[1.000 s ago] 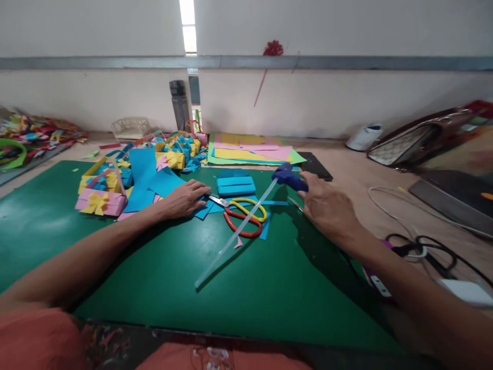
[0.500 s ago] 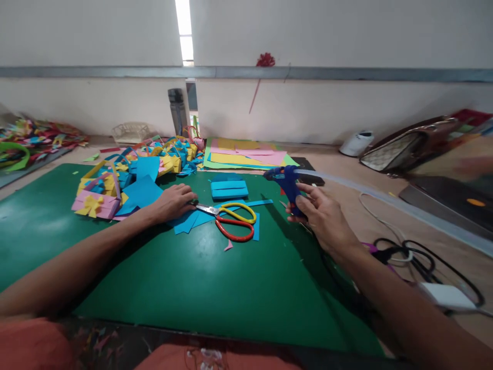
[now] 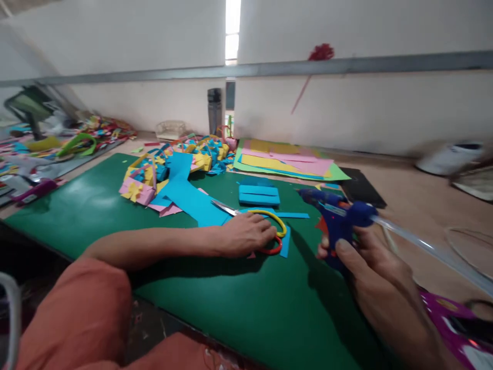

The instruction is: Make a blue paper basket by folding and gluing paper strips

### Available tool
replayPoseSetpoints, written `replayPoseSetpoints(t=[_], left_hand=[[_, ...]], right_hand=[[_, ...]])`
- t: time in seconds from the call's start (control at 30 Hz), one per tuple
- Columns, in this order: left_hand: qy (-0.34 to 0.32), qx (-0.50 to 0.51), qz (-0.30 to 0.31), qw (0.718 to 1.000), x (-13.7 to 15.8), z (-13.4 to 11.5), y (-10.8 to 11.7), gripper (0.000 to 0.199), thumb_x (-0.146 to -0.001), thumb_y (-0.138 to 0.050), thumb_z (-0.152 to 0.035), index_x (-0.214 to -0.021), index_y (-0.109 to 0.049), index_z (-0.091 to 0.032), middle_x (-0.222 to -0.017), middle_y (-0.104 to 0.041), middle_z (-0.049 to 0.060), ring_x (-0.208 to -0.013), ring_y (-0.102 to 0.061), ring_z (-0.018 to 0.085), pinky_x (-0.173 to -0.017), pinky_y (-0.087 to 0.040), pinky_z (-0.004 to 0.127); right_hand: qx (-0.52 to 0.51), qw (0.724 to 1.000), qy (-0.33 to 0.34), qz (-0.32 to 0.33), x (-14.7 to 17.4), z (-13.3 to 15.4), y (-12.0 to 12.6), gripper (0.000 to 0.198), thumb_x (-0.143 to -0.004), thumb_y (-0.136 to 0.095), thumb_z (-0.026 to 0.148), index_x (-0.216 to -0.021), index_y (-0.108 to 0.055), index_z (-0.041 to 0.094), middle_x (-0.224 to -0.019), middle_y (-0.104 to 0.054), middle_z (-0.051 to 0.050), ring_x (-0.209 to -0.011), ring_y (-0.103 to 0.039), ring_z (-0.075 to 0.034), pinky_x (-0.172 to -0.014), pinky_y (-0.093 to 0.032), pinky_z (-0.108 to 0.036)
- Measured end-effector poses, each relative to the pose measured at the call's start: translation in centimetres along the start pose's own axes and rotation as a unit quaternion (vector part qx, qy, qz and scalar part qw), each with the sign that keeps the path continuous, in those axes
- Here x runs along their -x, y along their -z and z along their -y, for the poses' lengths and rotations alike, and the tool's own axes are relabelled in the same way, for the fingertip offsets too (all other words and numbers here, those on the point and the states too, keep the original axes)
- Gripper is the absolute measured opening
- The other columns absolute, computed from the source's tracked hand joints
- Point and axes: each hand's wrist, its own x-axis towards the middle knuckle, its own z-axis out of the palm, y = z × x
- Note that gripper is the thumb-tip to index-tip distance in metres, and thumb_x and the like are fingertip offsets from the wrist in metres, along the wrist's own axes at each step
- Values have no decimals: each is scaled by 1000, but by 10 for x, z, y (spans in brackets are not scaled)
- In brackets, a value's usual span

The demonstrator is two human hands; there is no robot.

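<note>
glue gun [image 3: 339, 220] sits, apparently gripped, in right hand [image 3: 379, 272]

- On the near side of the left hand [image 3: 246, 235]: open green mat [image 3: 227, 303], with room to slide.
- Under the left hand: scissors [image 3: 231, 210]. Just past it: folded blue paper [image 3: 259, 196], in the way.
- Between both hands: a gap.
- To the right hand's [image 3: 379, 272] right: a long glue stick [image 3: 427, 248] pokes out, blocking.
</note>
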Motion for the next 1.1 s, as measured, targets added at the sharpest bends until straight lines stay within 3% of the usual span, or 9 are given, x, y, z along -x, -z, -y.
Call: replayPoseSetpoints(t=[0.27,0.4,0.5,0.63,0.77,0.87,0.97,1.1], left_hand=[[3,23,52,998,-14,8,12,28,-88,-46,-20,-114,-51,-10,-104,-60,14,-95,-55,23,-80,-44,33],[-58,37,22,997,-8,5,19,34,-87,-42,-16,-121,-47,-10,-106,-58,15,-98,-53,25,-78,-46,34],[-62,48,-25,997,1,5,37,39,-84,-46,-12,-123,-46,-15,-113,-55,15,-102,-52,23,-76,-48,30],[22,45,-148,988,9,21,72,35,-89,-37,-13,-122,-48,-19,-116,-54,11,-103,-54,19,-82,-48,29],[126,-13,-180,976,6,56,82,39,-88,-38,-15,-126,-46,-20,-118,-53,9,-107,-52,21,-85,-47,36],[163,-129,-149,967,-1,82,70,37,-87,-37,-9,-120,-51,-17,-107,-57,11,-108,-49,25,-87,-44,42],[230,-225,-92,942,-11,100,55,34,-89,-31,-9,-117,-51,-5,-110,-54,21,-106,-47,32,-83,-42,46],[271,-234,-31,933,-24,117,39,37,-87,-24,-4,-108,-54,2,-103,-55,26,-98,-49,34,-76,-39,46]], right_hand=[[34,999,-2,-3,6,-4,0,27,-77,-57,50,-95,-56,30,-74,-61,4,-66,-56,-13,-61,-44,-21],[-13,1000,-2,6,12,2,0,25,-81,-56,44,-102,-54,30,-77,-60,4,-68,-56,-13,-62,-44,-23],[-35,999,9,-21,14,6,3,25,-82,-57,43,-104,-54,32,-76,-58,5,-68,-56,-12,-66,-44,-23],[-58,997,42,-41,15,7,8,24,-82,-57,42,-104,-54,33,-76,-58,5,-68,-57,-11,-68,-44,-24],[-67,997,32,-29,17,5,9,23,-82,-57,42,-103,-54,32,-78,-59,5,-69,-57,-12,-70,-44,-26],[-65,998,18,-15,18,5,8,24,-82,-57,41,-104,-54,30,-79,-58,4,-68,-56,-12,-69,-43,-26],[-56,998,19,-6,19,5,7,24,-83,-57,41,-104,-54,30,-80,-59,4,-71,-56,-13,-69,-43,-26],[-54,998,19,4,19,6,6,25,-83,-56,40,-107,-54,31,-79,-60,4,-73,-57,-13,-70,-43,-26]])
